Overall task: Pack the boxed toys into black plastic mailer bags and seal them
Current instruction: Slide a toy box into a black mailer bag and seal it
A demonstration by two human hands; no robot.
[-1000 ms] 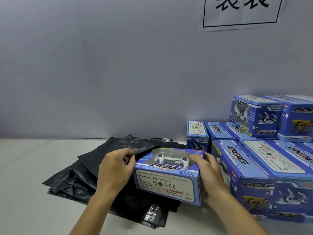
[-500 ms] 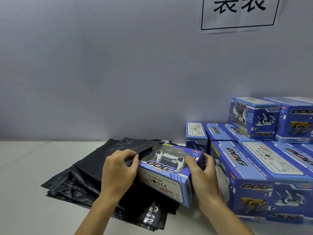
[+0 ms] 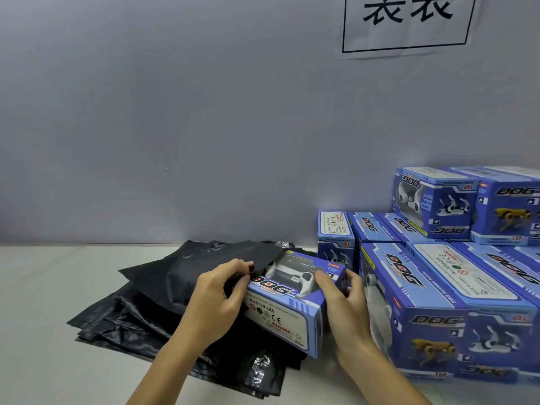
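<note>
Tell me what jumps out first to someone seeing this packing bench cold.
At centre, the left hand pinches the edge of a black mailer bag while the right hand grips a blue toy box, tilted with its far end at the bag's mouth. To the right, a stack of blue toy boxes fills that side of the table. A white paper sign with large black characters hangs on the wall above.

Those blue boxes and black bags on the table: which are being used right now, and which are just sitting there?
In use:
- blue toy box, held by the right hand
- top black mailer bag, its edge pinched by the left hand

Waiting or unrelated:
- pile of black bags
- stacked toy boxes
- wall sign
</note>
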